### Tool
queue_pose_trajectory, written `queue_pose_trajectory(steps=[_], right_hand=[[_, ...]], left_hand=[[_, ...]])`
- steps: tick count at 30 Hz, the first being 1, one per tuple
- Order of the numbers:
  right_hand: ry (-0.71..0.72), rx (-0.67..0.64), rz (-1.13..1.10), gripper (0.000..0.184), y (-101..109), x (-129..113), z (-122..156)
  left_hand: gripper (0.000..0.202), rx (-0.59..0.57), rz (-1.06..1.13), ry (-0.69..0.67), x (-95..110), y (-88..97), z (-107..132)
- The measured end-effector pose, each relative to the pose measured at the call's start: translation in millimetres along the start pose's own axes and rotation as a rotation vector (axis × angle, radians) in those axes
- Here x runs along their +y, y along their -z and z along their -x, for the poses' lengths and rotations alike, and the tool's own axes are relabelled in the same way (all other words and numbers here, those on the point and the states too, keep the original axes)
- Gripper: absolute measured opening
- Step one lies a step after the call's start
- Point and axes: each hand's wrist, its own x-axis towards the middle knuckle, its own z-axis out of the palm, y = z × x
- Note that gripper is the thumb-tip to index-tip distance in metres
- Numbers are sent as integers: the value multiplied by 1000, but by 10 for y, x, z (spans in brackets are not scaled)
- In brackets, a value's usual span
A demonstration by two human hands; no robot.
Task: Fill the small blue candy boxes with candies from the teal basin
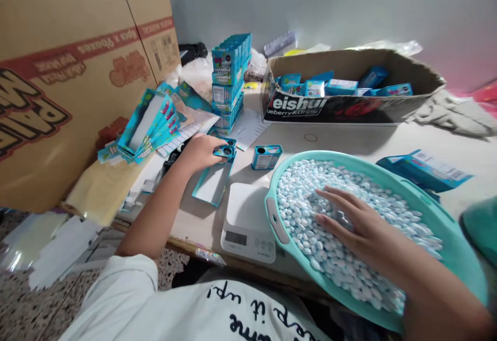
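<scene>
Bright, soft, cool light from above and the far side. Soft shadows fall toward camera in front of the tray and under the left arm. Pink blowout top right. Foil scrap glints. Fisheye stretch: carton bows, corners smear. Centre sharp: candies, tin. Right forearm and shirt soft.
</scene>
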Motion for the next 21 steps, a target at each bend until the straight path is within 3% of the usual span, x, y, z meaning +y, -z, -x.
queue_pose_trajectory(steps=[6, 11, 16, 19, 21], right_hand=[[31, 37, -3, 73, -50, 41, 6], [2, -1, 12, 79, -52, 35, 0], [-12, -19, 23, 79, -5, -4, 37], [-2, -51, 11, 85, 54, -92, 73], [-15, -66, 31, 87, 85, -174, 105]], left_hand=[[37, -80, -32, -105, -159, -88, -223], [72, -72, -16, -106, -179, -134, -177], [80, -16, 25, -68, 204, -232, -275], [84, -32, 47, -55, 514, -499, -464], [70, -54, 66, -37, 655, -687, -584]])
